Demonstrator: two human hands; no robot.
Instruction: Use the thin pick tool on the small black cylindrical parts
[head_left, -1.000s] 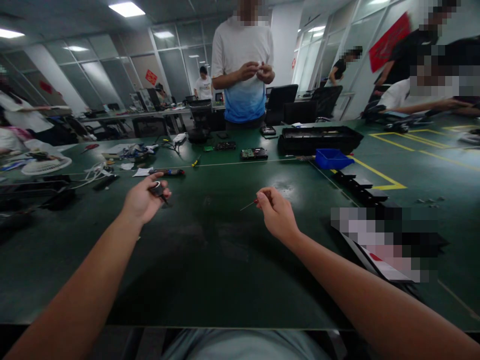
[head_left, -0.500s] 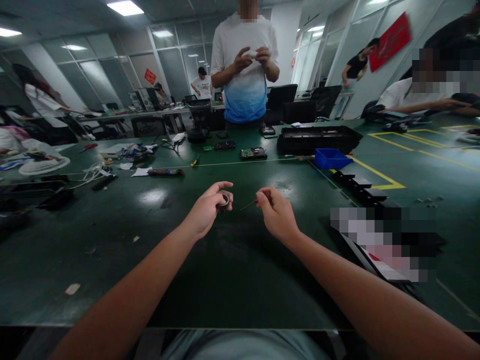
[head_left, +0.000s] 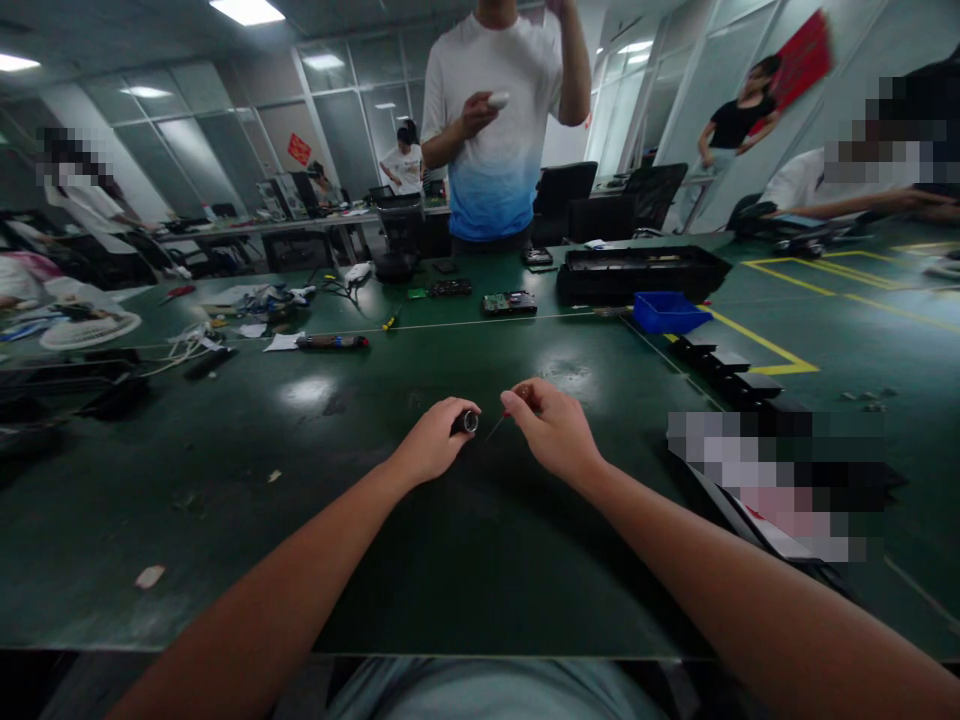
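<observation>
The left hand (head_left: 433, 441) is curled round a dark cylinder (head_left: 468, 422), its ringed end turned toward the right hand (head_left: 556, 428). That hand pinches a thin tool (head_left: 506, 412), whose shaft slants down and left, its tip near the cylinder but apart from it. Both are held above the bare near middle of the green worktop (head_left: 450, 590). Farther back, a blue tray (head_left: 670, 314) sits just beside a long black casing (head_left: 641, 277).
</observation>
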